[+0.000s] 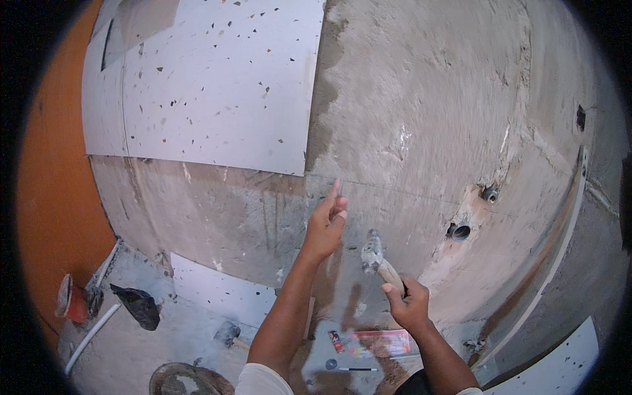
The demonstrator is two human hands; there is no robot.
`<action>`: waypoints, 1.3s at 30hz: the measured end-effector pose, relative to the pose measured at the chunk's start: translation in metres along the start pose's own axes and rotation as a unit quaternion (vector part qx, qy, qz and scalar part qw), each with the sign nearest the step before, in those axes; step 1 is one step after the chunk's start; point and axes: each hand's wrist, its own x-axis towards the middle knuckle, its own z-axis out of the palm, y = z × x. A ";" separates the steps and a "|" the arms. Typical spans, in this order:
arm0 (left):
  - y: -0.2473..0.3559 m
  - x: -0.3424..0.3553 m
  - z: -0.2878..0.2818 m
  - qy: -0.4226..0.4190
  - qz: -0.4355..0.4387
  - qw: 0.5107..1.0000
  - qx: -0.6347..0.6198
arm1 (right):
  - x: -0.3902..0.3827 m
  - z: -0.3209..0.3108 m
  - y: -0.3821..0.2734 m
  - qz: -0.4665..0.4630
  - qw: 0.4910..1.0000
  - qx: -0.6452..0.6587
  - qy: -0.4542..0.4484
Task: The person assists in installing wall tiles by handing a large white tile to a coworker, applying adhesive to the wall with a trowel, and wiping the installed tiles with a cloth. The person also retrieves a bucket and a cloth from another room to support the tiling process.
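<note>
1. Firmly, the person's right hand (409, 301) wraps around the wooden handle of a hammer (372, 253), fingers closed and thumb lying along the grip.
2. The hammer's grey head points far and a little left, in front of the bare plastered wall (408, 99), to the right of the left hand.
3. The left hand (326, 227) has its index finger stretched out toward a thin line on the wall, the other fingers partly curled; whether it pinches anything small, or touches the wall, cannot be told.
4. Far left of that fingertip, a large white speckled panel (217, 85) covers the wall, its lower right corner close by.
5. To the right, a metal pipe fitting (491, 194) and a round pipe opening (459, 232) sit in a patched strip of wall.
6. On the near side, between the forearms, lie a small red-and-black item (336, 341), a pink-and-white packet (383, 342) and a dark pen (359, 369).
7. Near left are a dark-headed mallet (227, 334), a round basin (158, 380), a black bag (141, 309) and a reddish bucket (76, 301).
</note>
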 end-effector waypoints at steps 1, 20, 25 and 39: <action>-0.002 0.000 0.000 -0.005 0.005 1.000 0.006 | 0.005 0.001 -0.006 -0.007 1.000 -0.001 0.002; -0.035 0.004 0.006 0.008 0.032 0.998 0.054 | 0.069 0.024 -0.054 -0.092 0.993 -0.072 -0.014; -0.016 0.001 0.004 0.025 0.183 0.980 0.069 | 0.066 0.013 -0.045 -0.007 0.993 -0.103 -0.051; 0.058 0.018 -0.011 0.132 0.202 0.951 0.194 | -0.130 -0.067 0.103 0.247 0.861 -0.232 -0.379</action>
